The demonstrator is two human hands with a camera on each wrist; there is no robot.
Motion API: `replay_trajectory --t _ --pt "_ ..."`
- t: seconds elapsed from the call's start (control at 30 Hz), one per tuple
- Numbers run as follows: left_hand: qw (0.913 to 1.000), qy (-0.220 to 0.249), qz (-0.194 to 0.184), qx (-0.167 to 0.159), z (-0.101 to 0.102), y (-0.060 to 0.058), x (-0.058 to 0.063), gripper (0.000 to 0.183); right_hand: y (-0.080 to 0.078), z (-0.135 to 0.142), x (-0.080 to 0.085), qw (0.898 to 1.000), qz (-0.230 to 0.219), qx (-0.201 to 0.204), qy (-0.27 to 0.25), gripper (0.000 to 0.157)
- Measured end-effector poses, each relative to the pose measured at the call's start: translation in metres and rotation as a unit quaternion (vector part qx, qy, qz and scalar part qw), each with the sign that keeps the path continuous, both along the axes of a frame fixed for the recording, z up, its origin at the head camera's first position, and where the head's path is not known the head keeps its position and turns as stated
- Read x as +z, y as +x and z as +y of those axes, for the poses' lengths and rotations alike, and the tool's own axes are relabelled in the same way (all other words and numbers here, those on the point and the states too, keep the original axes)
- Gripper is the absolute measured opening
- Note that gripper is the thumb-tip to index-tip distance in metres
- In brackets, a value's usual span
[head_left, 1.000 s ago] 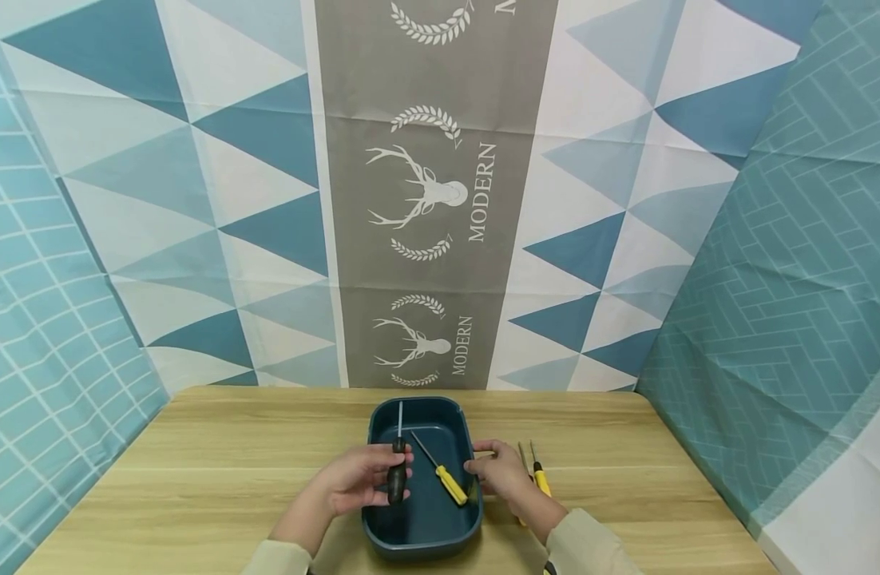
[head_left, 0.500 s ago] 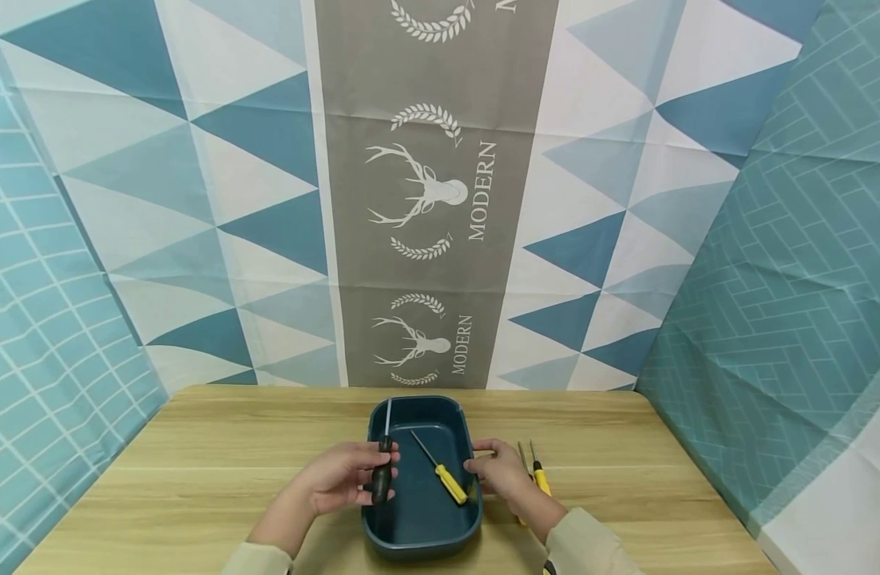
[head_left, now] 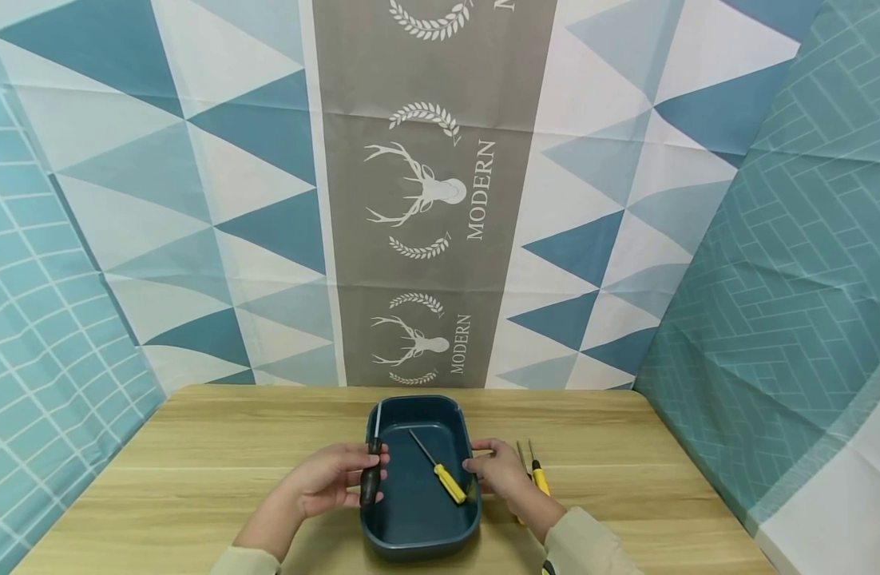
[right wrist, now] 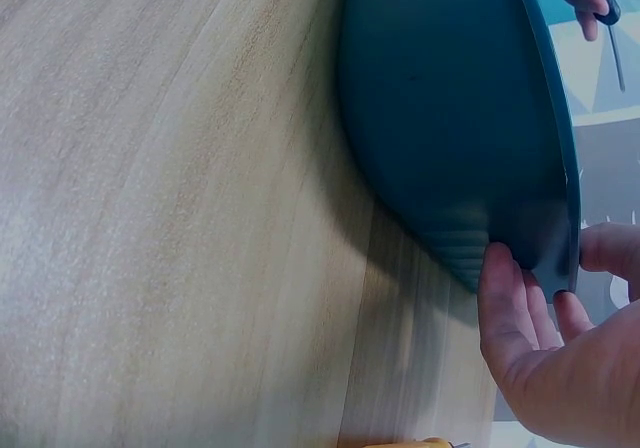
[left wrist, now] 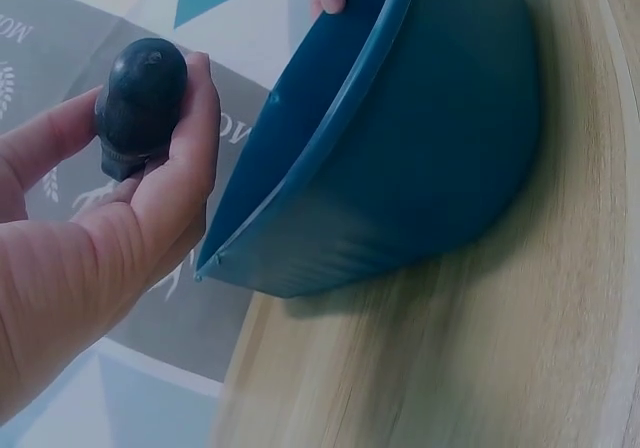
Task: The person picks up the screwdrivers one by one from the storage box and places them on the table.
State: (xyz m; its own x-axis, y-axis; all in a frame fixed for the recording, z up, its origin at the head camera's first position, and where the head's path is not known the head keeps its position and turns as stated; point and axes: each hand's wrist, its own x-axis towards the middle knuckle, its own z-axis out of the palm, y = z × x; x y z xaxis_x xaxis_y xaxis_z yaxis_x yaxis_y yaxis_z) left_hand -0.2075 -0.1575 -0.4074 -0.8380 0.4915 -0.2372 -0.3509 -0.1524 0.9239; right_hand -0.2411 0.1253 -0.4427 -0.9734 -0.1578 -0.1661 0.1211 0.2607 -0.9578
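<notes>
My left hand point(head_left: 332, 477) grips a screwdriver point(head_left: 370, 481) by its black handle, its metal shaft pointing away over the left rim of a dark blue bin point(head_left: 411, 527). In the left wrist view the butt of that black handle point(left wrist: 148, 83) faces the camera, between thumb and fingers. Inside the bin lies a yellow-handled screwdriver point(head_left: 450, 484), shaft towards the far left. My right hand point(head_left: 503, 473) pinches the bin's right wall, thumb inside and fingers outside. The right wrist view shows those fingers point(right wrist: 505, 313) against the outer wall.
Right of the bin, partly behind the right hand and forearm, lie more screwdrivers, one with a yellow and black handle point(head_left: 540, 477). The wooden table point(head_left: 253, 427) ends at a patterned cloth backdrop point(head_left: 426, 263). Cloth also hangs at both sides.
My left hand has moved left with the black-handled screwdriver, from over the bin's inside to its left rim. The right hand and the bin have stayed in place.
</notes>
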Motion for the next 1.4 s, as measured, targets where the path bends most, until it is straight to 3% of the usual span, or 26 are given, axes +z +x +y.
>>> replay_trajectory --t 0.5,0.73,1.4 --pt "0.9997 -0.003 0.019 -0.017 -0.027 0.004 -0.007 0.038 -0.001 0.000 -0.002 1.000 -0.002 -0.003 0.011 0.044" --pt "0.9995 -0.003 0.022 -0.022 -0.037 0.006 -0.010 0.048 0.000 0.000 -0.002 1.000 -0.003 -0.005 0.005 0.042" --pt "0.9995 0.006 0.011 -0.029 -0.056 0.010 -0.017 0.029 -0.001 0.000 -0.001 1.000 -0.003 -0.004 0.004 0.043"
